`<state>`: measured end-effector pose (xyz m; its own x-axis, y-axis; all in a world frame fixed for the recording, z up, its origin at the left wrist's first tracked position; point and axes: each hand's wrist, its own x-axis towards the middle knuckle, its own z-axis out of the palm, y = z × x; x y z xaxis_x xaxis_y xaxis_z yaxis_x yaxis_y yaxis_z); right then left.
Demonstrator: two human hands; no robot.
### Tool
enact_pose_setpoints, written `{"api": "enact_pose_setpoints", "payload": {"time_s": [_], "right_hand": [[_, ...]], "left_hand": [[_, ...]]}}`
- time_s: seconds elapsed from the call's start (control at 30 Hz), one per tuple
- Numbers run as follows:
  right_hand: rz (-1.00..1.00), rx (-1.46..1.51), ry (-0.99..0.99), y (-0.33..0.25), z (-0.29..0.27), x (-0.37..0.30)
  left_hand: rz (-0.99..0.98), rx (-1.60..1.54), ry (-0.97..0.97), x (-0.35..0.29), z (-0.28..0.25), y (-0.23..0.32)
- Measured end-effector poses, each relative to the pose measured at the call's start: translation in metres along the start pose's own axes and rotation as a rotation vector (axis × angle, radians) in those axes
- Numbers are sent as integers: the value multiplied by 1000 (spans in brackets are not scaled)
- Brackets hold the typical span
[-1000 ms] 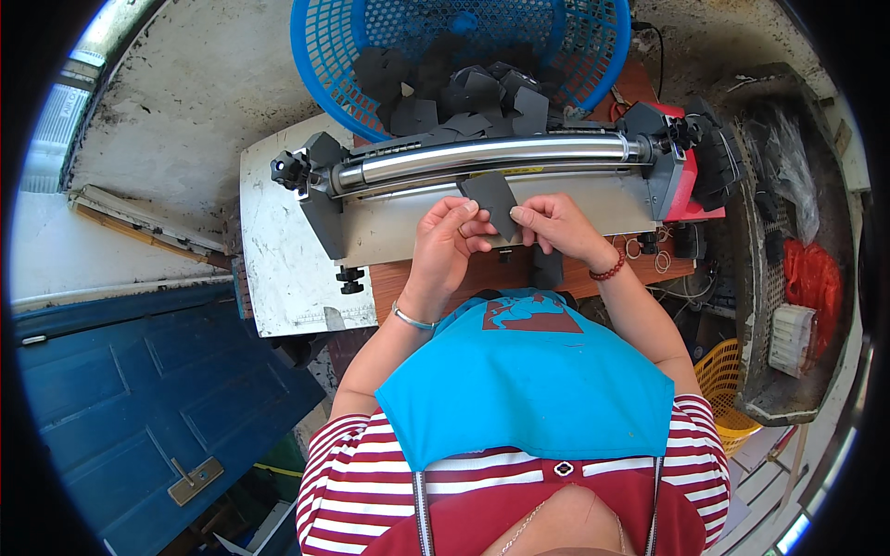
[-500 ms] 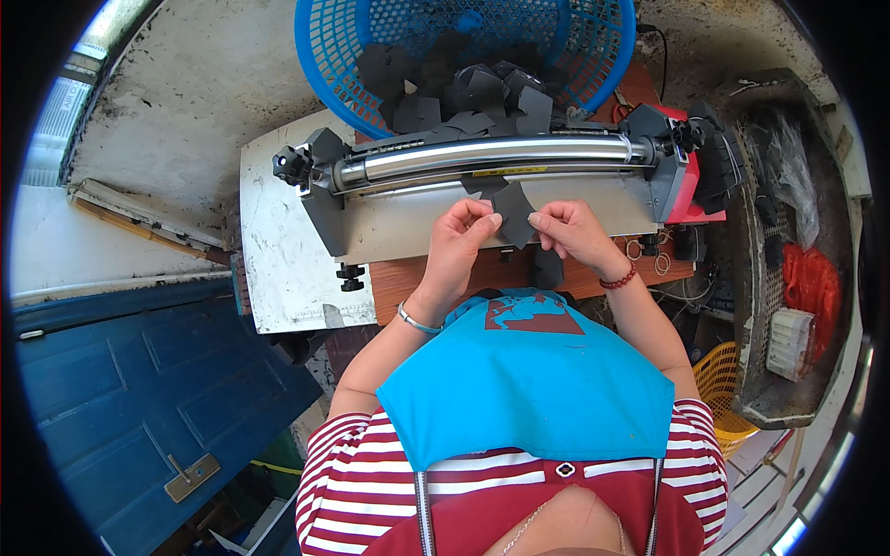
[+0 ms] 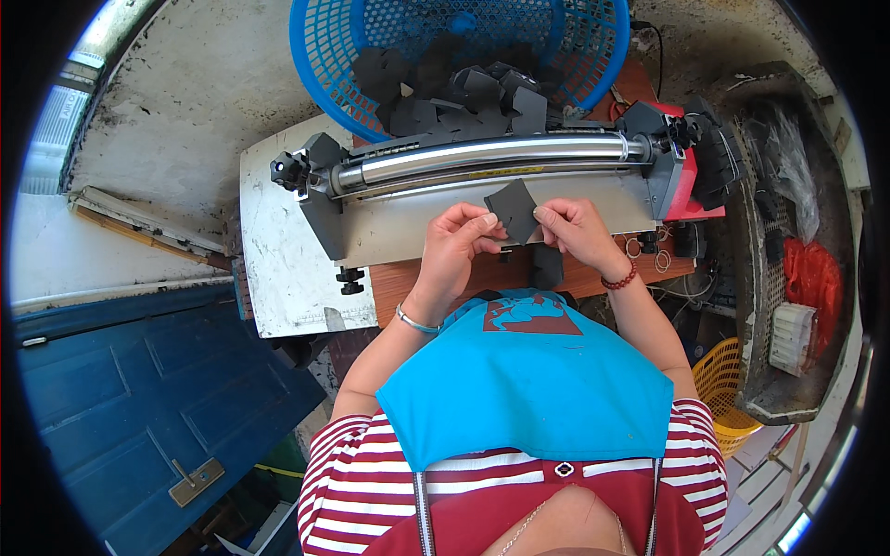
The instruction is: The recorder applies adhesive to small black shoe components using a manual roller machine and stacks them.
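Our left hand (image 3: 454,233) pinches a flat, angular grey sheet (image 3: 512,209) | our right hand (image 3: 577,233) pinches its opposite edge | smooth metal roller (image 3: 491,157) beyond

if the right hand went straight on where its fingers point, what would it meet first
Most likely the dark piece just ahead of the right hand; whether they touch is unclear.

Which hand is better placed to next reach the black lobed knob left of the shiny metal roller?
Probably your left hand: it's nearer the knob, though pinching the dark grey flat angular piece.
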<state>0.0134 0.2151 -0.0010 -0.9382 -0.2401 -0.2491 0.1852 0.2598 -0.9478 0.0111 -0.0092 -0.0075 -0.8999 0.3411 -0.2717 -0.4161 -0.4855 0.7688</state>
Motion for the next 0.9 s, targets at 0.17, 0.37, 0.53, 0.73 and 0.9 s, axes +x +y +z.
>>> {"api": "enact_pose_setpoints", "payload": {"time_s": [0.17, 0.37, 0.53, 0.73, 0.9], "right_hand": [[-4, -78, 18, 2, -2, 2], [44, 51, -41, 3, -7, 6], [47, 231, -76, -5, -3, 4], [54, 289, -86, -5, -4, 0], [84, 384, -137, -8, -3, -4]], "left_hand": [[17, 12, 46, -5, -5, 2], [99, 244, 122, -3, -4, 4], [156, 198, 160, -1, 1, 1], [55, 217, 94, 2, -1, 0], [12, 189, 57, 0, 6, -1]]}}
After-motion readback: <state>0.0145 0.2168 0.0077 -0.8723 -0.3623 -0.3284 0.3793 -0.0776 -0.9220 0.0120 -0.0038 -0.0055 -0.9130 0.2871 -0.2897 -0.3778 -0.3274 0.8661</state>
